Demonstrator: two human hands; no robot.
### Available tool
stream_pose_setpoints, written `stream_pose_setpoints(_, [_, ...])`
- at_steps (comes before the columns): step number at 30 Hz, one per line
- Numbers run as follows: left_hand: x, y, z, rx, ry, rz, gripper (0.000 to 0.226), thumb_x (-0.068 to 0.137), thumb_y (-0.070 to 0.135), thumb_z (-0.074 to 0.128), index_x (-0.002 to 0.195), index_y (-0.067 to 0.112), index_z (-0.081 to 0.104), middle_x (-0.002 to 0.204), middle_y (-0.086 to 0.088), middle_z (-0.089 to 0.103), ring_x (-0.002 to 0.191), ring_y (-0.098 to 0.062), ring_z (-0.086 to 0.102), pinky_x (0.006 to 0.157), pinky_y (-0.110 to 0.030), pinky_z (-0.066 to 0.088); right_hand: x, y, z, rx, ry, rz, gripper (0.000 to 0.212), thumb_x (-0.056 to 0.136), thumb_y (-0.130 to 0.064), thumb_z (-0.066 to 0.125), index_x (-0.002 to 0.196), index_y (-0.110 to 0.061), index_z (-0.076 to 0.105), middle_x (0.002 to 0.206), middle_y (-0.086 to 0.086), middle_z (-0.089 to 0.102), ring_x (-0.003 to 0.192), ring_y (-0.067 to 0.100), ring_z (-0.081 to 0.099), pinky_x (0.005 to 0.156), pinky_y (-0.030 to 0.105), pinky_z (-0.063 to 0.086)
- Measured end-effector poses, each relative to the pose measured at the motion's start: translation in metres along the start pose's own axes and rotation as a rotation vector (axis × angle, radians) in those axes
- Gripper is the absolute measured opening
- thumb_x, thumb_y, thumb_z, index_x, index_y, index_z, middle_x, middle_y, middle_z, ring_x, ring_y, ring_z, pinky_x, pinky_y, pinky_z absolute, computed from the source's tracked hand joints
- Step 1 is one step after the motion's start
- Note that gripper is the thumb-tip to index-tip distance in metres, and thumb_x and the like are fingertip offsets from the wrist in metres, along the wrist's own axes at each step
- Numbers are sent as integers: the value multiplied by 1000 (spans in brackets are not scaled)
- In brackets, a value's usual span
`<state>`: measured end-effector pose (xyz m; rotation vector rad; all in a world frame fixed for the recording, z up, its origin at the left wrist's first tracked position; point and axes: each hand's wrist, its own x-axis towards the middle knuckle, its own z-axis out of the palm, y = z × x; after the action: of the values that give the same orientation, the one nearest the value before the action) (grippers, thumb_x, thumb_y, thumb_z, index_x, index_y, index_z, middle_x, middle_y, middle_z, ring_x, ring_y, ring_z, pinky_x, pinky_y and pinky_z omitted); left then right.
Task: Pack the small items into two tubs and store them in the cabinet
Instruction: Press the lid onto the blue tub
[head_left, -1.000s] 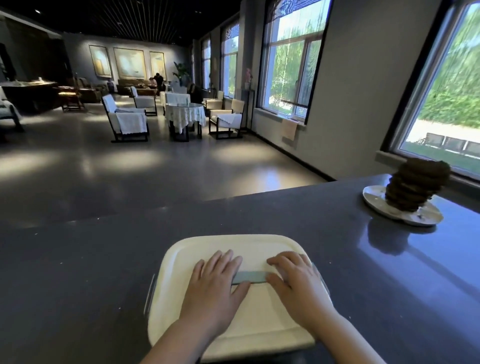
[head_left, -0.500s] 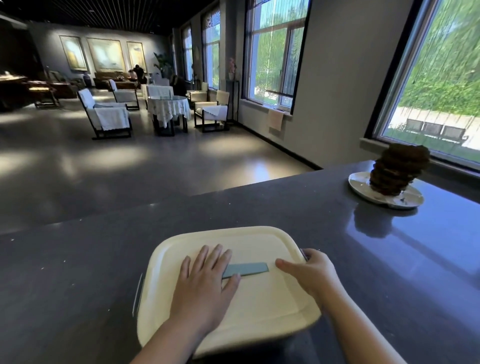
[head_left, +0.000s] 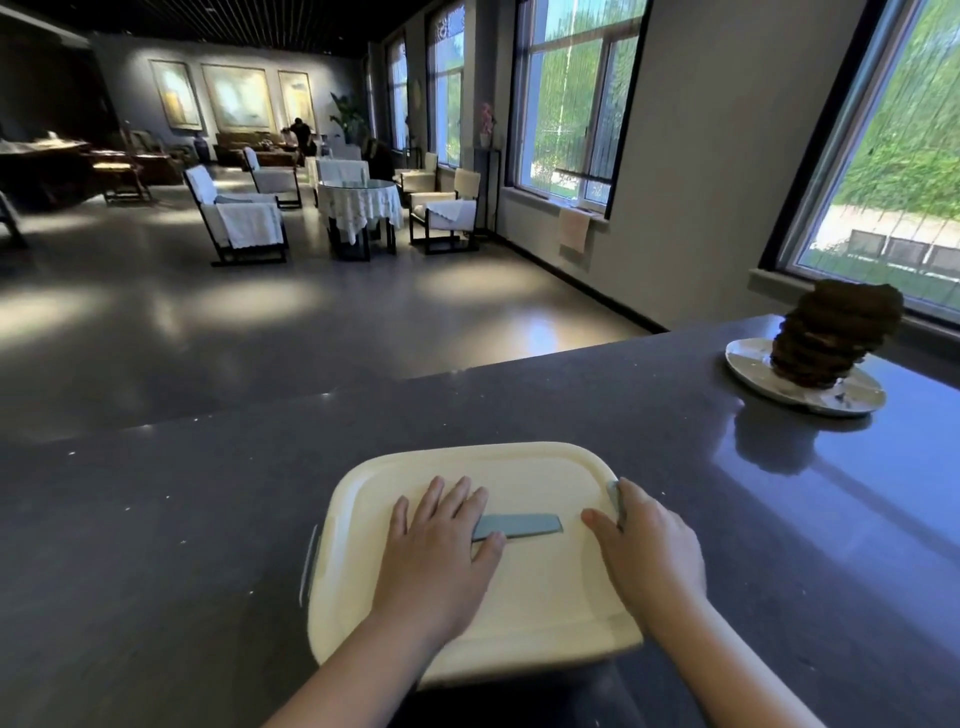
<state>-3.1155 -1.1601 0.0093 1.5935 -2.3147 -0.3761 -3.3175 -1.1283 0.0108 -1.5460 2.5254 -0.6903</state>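
A cream-lidded tub (head_left: 540, 467) sits on the dark counter (head_left: 208, 519) right in front of me. A flat blue-grey strip (head_left: 524, 526) lies across the middle of the lid. My left hand (head_left: 441, 540) rests flat on the lid, fingers straight, its thumb touching the strip's left end. My right hand (head_left: 644, 545) is at the tub's right edge, thumb lying on the lid and fingers curled over the rim by the grey side latch (head_left: 614, 493). The tub's contents are hidden under the lid.
A white plate (head_left: 763, 374) carrying a tall dark brown stack (head_left: 831, 338) stands on the counter at the far right by the window. Beyond the counter's far edge is an open floor with chairs and a clothed table (head_left: 358, 200).
My right hand has slid from the middle of the lid out to the tub's right edge, uncovering the blue-grey strip. My left hand stayed flat on the lid.
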Motion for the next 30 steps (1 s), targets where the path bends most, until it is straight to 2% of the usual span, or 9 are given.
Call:
stream_pose_setpoints(3, [-9, -6, -11, -304, 212, -64, 38, 96, 38, 39, 133, 33, 47, 142, 20, 40, 136, -4, 30, 113, -22, 19, -20, -24, 9, -194, 22, -324, 44, 98, -44, 22, 134, -27, 41, 146, -1, 41, 138, 19, 31, 109, 33, 30])
stream_pose_setpoints(5, [-20, -24, -18, -219, 334, -89, 39, 95, 34, 42, 133, 32, 45, 140, 20, 40, 133, -2, 30, 112, -21, 22, -35, -49, 17, -147, -160, -454, 58, 92, -58, 11, 145, -38, 26, 159, -1, 18, 147, 20, 11, 118, 36, 12])
stream_pose_setpoints(8, [-32, -65, -16, -138, 314, -251, 56, 93, 44, 45, 144, 27, 28, 152, 12, 23, 142, -9, 17, 116, -29, 17, -46, -84, 34, -134, -329, -625, 68, 85, -74, 5, 148, -48, 8, 161, -6, -2, 148, 17, -8, 118, 38, -4])
stream_pose_setpoints(10, [-37, -80, -15, -407, 222, -420, 72, 85, 54, 55, 145, 27, 26, 151, 9, 25, 139, -14, 26, 114, -38, 26, -44, -100, 39, -135, -367, -715, 66, 85, -73, 5, 147, -51, 9, 161, -9, -2, 147, 12, -9, 118, 38, -6])
stream_pose_setpoints(12, [-38, -82, -15, -699, 220, -491, 76, 79, 53, 64, 143, 29, 30, 143, 9, 39, 127, -14, 42, 107, -39, 37, -38, -108, 44, -134, -386, -741, 69, 81, -74, 0, 146, -53, 11, 161, -12, 0, 147, 10, -7, 119, 38, -4])
stream_pose_setpoints(16, [-40, -77, -15, -852, 295, -565, 77, 79, 38, 72, 142, 23, 31, 132, 16, 43, 124, -15, 48, 102, -32, 39, -36, -110, 50, -122, -362, -739, 77, 73, -76, -4, 144, -54, 16, 160, -14, 4, 148, 9, -3, 119, 38, 0])
stream_pose_setpoints(18, [-42, -77, -15, -847, 324, -580, 72, 76, 37, 75, 136, 23, 40, 133, 8, 52, 119, -15, 52, 101, -34, 42, -36, -109, 50, -124, -359, -732, 70, 79, -77, 2, 144, -55, 17, 160, -15, 5, 147, 8, -2, 119, 37, 1])
stream_pose_setpoints(21, [-45, -75, -17, -749, 358, -549, 74, 77, 35, 75, 140, 21, 40, 140, 7, 45, 129, -12, 43, 105, -28, 34, -36, -109, 50, -140, -353, -729, 64, 82, -76, 11, 143, -56, 16, 160, -15, 6, 147, 8, -2, 119, 36, 2])
stream_pose_setpoints(30, [-42, -72, -19, -538, 377, -442, 69, 86, 35, 66, 144, 18, 35, 140, 4, 42, 130, -13, 40, 101, -22, 31, -39, -111, 47, -117, -374, -725, 74, 76, -75, 1, 145, -53, 18, 161, -13, 6, 148, 11, -2, 119, 38, -1])
